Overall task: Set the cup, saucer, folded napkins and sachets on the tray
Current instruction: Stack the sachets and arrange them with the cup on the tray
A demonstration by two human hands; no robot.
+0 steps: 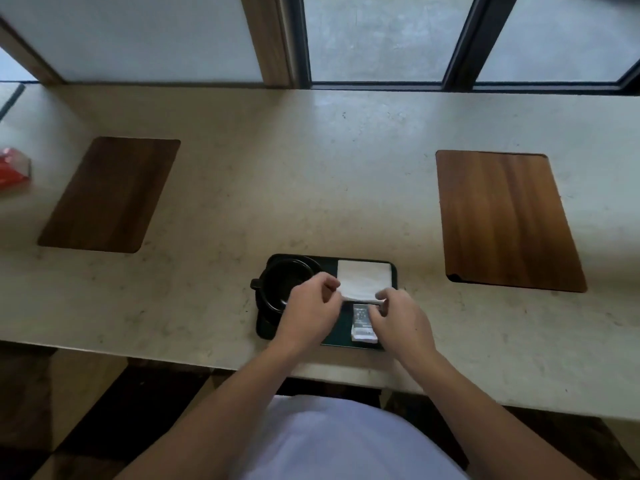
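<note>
Both hands work over the black tray (390, 268), which sits at the near edge of the stone counter (311, 168), at 6 o'clock from the counter's middle. Left hand (311, 306): fingers curled, thumb and forefinger pinching the near left corner of the folded napkins (363, 277). Right hand (398, 317): fingers curled, fingertips at the near right edge of the same white stack; whether it pinches the napkins or the sachets just below cannot be told.

Tray contents:
- Cup (287, 282): black, upright, at the 9 o'clock end of the tray, its handle pointing to 9 o'clock past the tray's rim.
- Saucer (265, 306): black, under the cup; only its left rim shows beside the left hand.
- Folded napkins: white, square, at the 1 o'clock corner of the tray, their near edge lifted slightly by the fingers.
- Sachets (362, 323): a small pale stack at 5 o'clock on the tray, just beside the napkins' near edge and partly hidden by the right hand.

Surroundings:
- Left wooden mat (110, 195): dark, lying flat at 10 o'clock from the tray, well apart from it.
- Right wooden mat (505, 220): lighter brown, flat at 2 o'clock from the tray, well apart.
- Red packet (14, 168): at the counter's far left edge, at 9 o'clock, blurred.
- Windows (381, 36): frosted panes in dark and wooden frames along the 12 o'clock side of the counter.
</note>
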